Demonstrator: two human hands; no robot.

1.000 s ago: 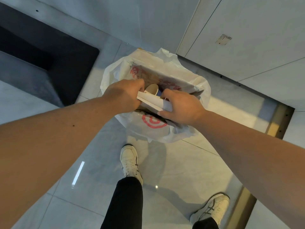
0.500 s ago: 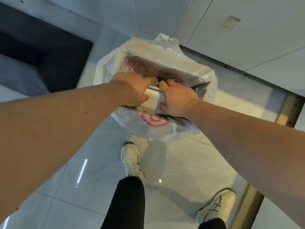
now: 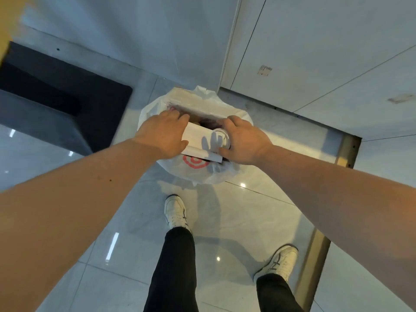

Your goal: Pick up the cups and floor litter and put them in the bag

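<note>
A glossy pale tiled floor (image 3: 236,221) fills the view from above, seen past two bare forearms that reach forward and meet over a bag. Beyond the hands, a grey wall (image 3: 135,30) and white panels (image 3: 315,41) rise from the floor; well off to the left of the left hand lies a dark mat (image 3: 67,97), and out to the right of the right hand a metal strip (image 3: 346,149) runs along the floor. Below the hands, nearer the viewer, stand two legs in black trousers (image 3: 177,266) and white shoes (image 3: 176,212). Directly under both hands sits the white plastic bag (image 3: 202,172), its mouth open upward and a red ring logo on the near side. The left hand (image 3: 163,134) is curled closed over the left end of a flat white paper item (image 3: 198,140), fingers over its far edge and thumb on the near side. The right hand (image 3: 245,140) grips the right end of the same item, fingers bent down over the bag's far rim and thumb pressing the paper's near corner. The paper lies across the bag's mouth between the hands. Just beside the right hand's thumb a white round cup rim (image 3: 221,137) shows, pressed against the paper; whether the right hand also holds it cannot be told. Dark contents show inside the bag beyond the paper, too blurred to identify.
</note>
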